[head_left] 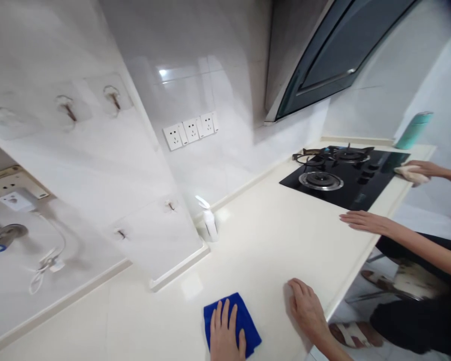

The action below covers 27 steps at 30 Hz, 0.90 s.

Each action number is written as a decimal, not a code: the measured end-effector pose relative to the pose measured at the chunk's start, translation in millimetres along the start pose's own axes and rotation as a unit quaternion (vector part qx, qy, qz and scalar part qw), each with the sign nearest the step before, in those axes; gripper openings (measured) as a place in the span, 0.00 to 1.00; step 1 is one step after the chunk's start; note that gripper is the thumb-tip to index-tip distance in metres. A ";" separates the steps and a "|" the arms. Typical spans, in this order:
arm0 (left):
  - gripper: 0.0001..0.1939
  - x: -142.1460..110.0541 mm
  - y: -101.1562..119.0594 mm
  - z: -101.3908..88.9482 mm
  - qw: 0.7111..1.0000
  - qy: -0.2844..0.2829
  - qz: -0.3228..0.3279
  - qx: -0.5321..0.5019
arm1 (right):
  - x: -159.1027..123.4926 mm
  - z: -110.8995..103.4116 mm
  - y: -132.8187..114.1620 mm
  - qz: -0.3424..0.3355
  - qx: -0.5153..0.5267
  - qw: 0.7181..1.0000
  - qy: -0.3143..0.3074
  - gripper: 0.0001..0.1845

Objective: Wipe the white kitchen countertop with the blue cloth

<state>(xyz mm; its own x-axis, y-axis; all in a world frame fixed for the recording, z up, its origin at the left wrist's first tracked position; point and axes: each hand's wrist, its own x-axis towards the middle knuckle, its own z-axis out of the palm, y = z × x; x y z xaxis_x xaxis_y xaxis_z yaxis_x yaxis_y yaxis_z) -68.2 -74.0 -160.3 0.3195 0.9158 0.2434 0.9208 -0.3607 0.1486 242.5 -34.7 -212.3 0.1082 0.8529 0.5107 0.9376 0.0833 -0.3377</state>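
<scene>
My left hand [225,336] lies flat with spread fingers on a folded blue cloth [248,326] at the near edge of the cream countertop [270,235]. Beside it to the right, my right hand [308,311] rests palm down on the bare counter, fingers loosely stretched and holding nothing. Further right, another person's hand [364,220] lies flat on the counter's edge. That person's other hand [417,172] presses a pale cloth on the far corner of the black gas hob [361,193].
A white spray bottle [209,220] stands by the tiled wall. Sockets [191,129] sit on the wall, and a range hood [334,55] hangs above the hob. A teal bottle [413,131] stands at the counter's far end. The other person's legs and sandals are below the counter edge.
</scene>
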 end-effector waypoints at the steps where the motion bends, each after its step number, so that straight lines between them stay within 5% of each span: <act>1: 0.32 6.2 4.4 -3.3 1.000 -0.012 0.012 -0.009 | 0.8 -1.4 -0.9 0.003 0.001 1.000 -0.002 0.19; 7: 0.30 45.5 1.7 -16.5 0.995 -0.061 0.058 -0.060 | 4.4 -8.9 -6.2 0.019 0.009 1.000 -0.017 0.20; 14: 0.27 87.6 -31.5 -4.4 0.994 -0.037 0.096 -0.028 | 6.1 -7.7 -8.1 0.035 0.024 0.999 -0.005 0.22; 27: 0.25 160.1 -73.6 13.1 0.998 0.038 -0.048 -0.002 | 6.0 -6.7 -6.7 0.047 0.042 0.998 -0.001 0.23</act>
<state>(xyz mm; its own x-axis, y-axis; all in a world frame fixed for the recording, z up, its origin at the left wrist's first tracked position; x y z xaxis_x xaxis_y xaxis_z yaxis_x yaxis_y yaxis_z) -81.9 101.4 -144.8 0.2125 0.9299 0.3003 0.9451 -0.2737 0.1788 239.1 -33.5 -201.7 0.1944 0.8598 0.4722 0.8920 0.0453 -0.4497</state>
